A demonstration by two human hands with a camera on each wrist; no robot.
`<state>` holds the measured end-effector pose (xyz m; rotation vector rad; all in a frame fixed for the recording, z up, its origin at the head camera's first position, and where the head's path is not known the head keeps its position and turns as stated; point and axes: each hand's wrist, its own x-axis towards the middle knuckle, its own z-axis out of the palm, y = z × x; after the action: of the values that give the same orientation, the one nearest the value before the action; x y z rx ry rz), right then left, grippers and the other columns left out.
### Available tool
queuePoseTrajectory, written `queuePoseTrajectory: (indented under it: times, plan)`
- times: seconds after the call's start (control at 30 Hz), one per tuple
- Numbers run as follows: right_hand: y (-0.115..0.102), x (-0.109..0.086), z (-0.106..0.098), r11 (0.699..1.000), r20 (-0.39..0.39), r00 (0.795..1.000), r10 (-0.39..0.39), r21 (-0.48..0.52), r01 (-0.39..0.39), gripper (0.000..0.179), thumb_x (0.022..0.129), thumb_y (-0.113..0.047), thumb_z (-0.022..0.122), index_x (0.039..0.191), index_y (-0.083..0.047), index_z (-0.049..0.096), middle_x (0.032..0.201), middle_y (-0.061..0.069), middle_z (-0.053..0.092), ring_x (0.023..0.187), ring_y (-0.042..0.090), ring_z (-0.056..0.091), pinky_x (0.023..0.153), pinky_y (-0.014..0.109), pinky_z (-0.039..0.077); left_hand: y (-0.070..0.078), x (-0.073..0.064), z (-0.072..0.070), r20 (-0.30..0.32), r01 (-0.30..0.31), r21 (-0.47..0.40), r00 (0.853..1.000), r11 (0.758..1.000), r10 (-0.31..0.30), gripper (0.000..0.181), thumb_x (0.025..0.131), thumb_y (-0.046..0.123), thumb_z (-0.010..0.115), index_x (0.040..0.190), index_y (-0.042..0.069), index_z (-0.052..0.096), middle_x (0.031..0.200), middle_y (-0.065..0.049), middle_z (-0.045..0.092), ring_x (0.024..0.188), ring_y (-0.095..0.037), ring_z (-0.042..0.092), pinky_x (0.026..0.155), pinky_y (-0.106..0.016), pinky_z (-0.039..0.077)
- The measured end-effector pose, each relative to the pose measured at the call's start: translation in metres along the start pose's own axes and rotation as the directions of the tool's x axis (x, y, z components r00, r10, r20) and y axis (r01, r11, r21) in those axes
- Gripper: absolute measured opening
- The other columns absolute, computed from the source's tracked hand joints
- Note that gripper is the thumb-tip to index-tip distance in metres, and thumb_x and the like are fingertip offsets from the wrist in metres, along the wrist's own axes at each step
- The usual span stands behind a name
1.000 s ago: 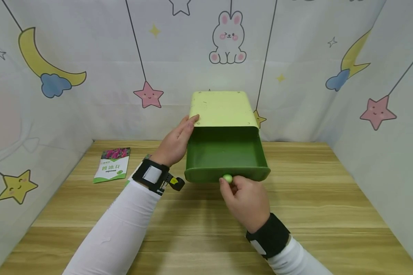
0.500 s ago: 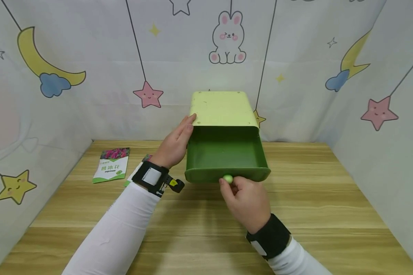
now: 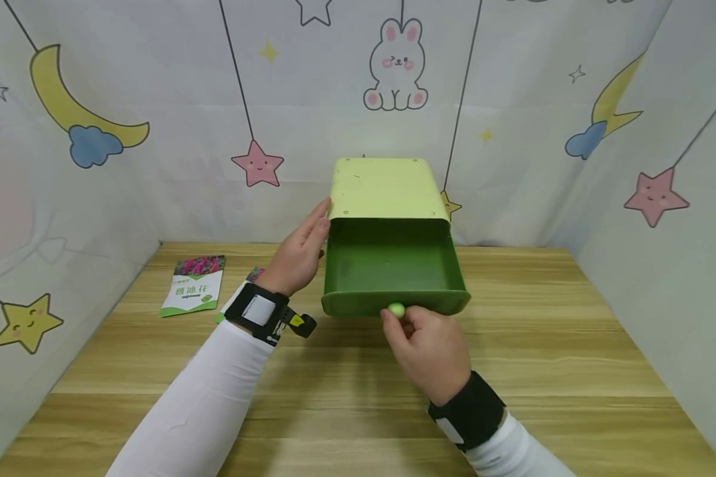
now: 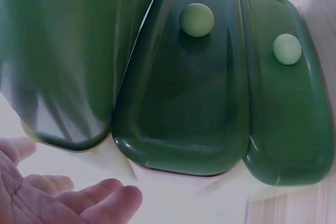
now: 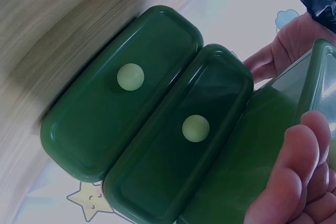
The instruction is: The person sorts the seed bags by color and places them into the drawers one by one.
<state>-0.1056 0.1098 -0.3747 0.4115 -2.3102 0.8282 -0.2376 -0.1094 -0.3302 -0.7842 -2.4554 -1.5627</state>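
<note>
A small pale-yellow drawer cabinet [image 3: 388, 189] stands at the back of the table, its green top drawer [image 3: 352, 303] pulled out and nothing inside it. My right hand [image 3: 432, 351] pinches the light-green round knob [image 3: 396, 310] on that drawer's front. Against the cabinet's left side lies my left hand [image 3: 295, 258], fingers extended; whether they all touch cannot be told. Below the pulled drawer, the left wrist view shows a middle drawer [image 4: 184, 93] and a bottom drawer [image 4: 289, 114], both pushed in, each with a round knob.
To the left on the wooden table [image 3: 358, 424] lies a flat packet [image 3: 193, 288] printed with pink flowers. A second packet [image 3: 227, 307] is partly covered by the left hand and wrist. A patterned white cloth [image 3: 310, 86] rises behind the cabinet.
My left fingertips have slid off the cabinet's top edge, slightly to the left and down its side. The right hand and the drawer stay in place.
</note>
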Motion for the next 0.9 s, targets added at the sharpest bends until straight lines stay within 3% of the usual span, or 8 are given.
queuePoseTrajectory:
  times: [0.37,0.53,0.67,0.8,0.9]
  plan:
    - [0.002,0.001,-0.001,1.0,0.014,1.0,0.024,0.011,-0.024,0.045,0.092,-0.044,0.055,0.051,-0.026,0.047,0.049,-0.015,0.048,0.039,-0.002,0.037,0.032,0.024,0.033,-0.006,-0.009,-0.009,-0.061,0.055,0.084,0.997,0.995,-0.05,0.054,0.099,0.055,0.02,0.149,0.033,0.02,0.15,0.009,0.022,0.128,-0.007,0.025,0.108,-0.042,0.026]
    - [0.006,-0.001,-0.005,0.998,0.057,0.996,0.063,0.005,-0.063,0.038,0.089,-0.049,0.058,0.059,-0.026,0.058,0.057,-0.016,0.056,0.045,-0.006,0.041,0.039,0.022,0.039,-0.01,-0.015,-0.016,-0.088,0.056,0.107,0.995,0.993,-0.047,0.055,0.1,0.054,0.02,0.149,0.028,0.021,0.151,0.007,0.022,0.13,-0.005,0.019,0.11,-0.042,0.02]
    - [0.01,-0.002,-0.011,0.997,0.117,0.99,0.077,-0.035,-0.073,0.038,0.087,-0.053,0.059,0.061,-0.025,0.058,0.053,-0.016,0.051,0.044,-0.003,0.041,0.04,0.024,0.038,-0.013,-0.02,-0.021,-0.1,0.076,0.129,0.993,0.989,-0.064,0.057,0.1,0.055,0.019,0.149,0.026,0.022,0.151,0.003,0.024,0.13,-0.009,0.023,0.109,-0.045,0.023]
    - [0.014,-0.003,-0.021,0.995,0.236,0.969,0.072,-0.091,-0.052,0.043,0.087,-0.055,0.058,0.058,-0.024,0.052,0.046,-0.015,0.041,0.041,0.0,0.037,0.039,0.025,0.035,-0.017,-0.025,-0.026,-0.111,0.096,0.164,0.991,0.982,-0.078,0.058,0.099,0.055,0.02,0.149,0.025,0.023,0.151,-0.001,0.025,0.13,-0.013,0.025,0.107,-0.047,0.025]
    - [0.021,-0.005,-0.028,0.989,0.359,0.929,0.092,-0.139,-0.045,0.045,0.087,-0.054,0.058,0.056,-0.023,0.049,0.045,-0.015,0.036,0.04,0.002,0.034,0.039,0.024,0.029,-0.021,-0.028,-0.029,-0.119,0.117,0.195,0.988,0.974,-0.095,0.059,0.1,0.055,0.02,0.15,0.024,0.022,0.151,-0.002,0.025,0.13,-0.015,0.025,0.107,-0.047,0.026]
